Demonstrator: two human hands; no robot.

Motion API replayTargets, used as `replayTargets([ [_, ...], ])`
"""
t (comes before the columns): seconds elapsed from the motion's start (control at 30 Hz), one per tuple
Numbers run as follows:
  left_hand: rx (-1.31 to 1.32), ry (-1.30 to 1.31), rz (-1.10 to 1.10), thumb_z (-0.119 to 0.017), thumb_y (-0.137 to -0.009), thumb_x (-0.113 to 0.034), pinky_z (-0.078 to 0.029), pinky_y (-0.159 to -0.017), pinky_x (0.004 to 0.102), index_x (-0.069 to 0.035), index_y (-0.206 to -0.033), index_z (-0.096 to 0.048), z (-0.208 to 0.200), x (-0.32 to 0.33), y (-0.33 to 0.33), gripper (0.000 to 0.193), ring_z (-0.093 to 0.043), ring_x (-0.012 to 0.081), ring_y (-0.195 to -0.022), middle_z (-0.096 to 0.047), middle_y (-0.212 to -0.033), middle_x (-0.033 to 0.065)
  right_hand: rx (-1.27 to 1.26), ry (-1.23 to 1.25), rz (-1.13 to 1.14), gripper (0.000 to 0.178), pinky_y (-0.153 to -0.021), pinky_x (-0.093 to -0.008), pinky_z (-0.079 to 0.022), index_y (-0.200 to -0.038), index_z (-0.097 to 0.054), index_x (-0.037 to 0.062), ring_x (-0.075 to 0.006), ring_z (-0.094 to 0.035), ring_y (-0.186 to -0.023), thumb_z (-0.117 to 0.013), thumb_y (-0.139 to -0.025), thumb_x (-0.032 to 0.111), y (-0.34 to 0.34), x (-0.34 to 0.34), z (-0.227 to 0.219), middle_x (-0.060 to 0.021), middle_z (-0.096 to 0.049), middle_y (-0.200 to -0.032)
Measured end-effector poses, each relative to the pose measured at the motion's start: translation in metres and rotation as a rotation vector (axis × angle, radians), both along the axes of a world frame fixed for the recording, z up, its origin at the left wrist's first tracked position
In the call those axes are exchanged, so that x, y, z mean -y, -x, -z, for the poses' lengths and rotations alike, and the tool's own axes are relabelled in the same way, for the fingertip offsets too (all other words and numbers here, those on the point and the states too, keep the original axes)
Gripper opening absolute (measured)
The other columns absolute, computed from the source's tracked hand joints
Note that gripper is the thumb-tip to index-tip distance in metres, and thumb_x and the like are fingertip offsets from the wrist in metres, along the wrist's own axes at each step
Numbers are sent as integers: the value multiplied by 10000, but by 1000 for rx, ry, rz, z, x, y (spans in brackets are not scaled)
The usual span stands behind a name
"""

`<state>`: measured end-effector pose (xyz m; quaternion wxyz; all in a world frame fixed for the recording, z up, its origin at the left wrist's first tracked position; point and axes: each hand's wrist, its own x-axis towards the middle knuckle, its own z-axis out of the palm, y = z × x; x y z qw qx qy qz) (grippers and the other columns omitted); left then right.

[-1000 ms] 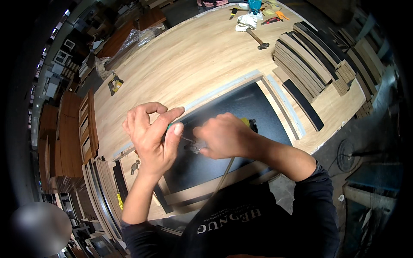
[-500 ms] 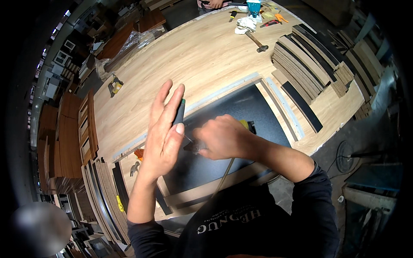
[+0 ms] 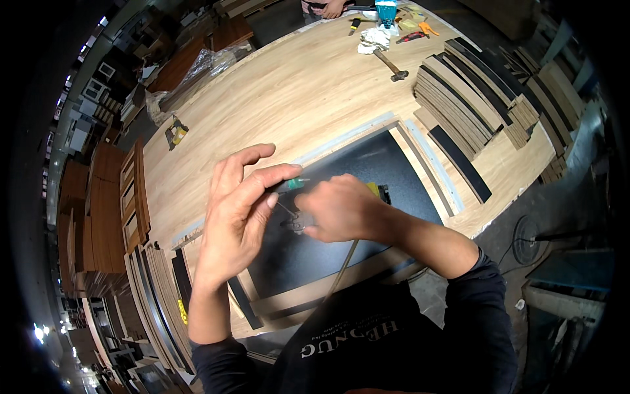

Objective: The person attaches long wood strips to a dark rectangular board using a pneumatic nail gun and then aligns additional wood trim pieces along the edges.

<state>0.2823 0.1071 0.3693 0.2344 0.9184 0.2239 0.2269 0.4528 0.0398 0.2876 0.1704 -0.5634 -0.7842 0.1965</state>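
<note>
My left hand [image 3: 233, 213] pinches a slim tool between thumb and fingers. It looks like a small screwdriver [image 3: 296, 184] with a dark and green handle. A thin metal rod slants from beside the thumb toward a grey metal nose piece. My right hand [image 3: 344, 209] is closed, slightly blurred, around what looks like an air nail gun [image 3: 383, 192]. Its yellow and black end shows behind the wrist, and the grey nose [image 3: 299, 223] shows in front of the fingers. A hose [image 3: 344, 265] hangs from it toward my body. Beneath both hands lies a dark panel [image 3: 394, 161] in a wooden frame.
On the wood-grain table [image 3: 275, 85] lie a hammer [image 3: 394, 69], a white cloth [image 3: 375, 39] and another yellow nail gun [image 3: 176, 133]. Stacked curved boards [image 3: 453, 105] stand at the right. A person's hand [image 3: 334, 8] shows at the far edge.
My left hand has turned and its fingers have curled down, tipping the tool's handle from upright toward the right. My right hand has barely moved.
</note>
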Motion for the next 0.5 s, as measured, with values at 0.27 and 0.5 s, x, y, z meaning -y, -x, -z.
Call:
replayTargets([
  [0.27, 173, 89, 12, -657, -776, -177, -315, -1008, 440, -59, -861, -538, 26, 6, 0, 187, -378, 360, -1265, -470, -1249, 193, -69, -105, 62, 201, -663, -409, -526, -728, -647, 45, -328, -661, -696, -708, -685, 232, 3, 0, 6, -159, -644, -660],
  [0.5, 167, 330, 25, -519, -901, -238, -282, -1095, 419, -43, -1442, -267, 16, 3, 7, 627, -330, 322, -1364, -291, -1489, 207, 5, 3, 44, 300, -748, -436, -501, -899, -613, 77, -329, -656, -770, -693, -755, 327, -1, -1, 1, -141, -660, -759],
])
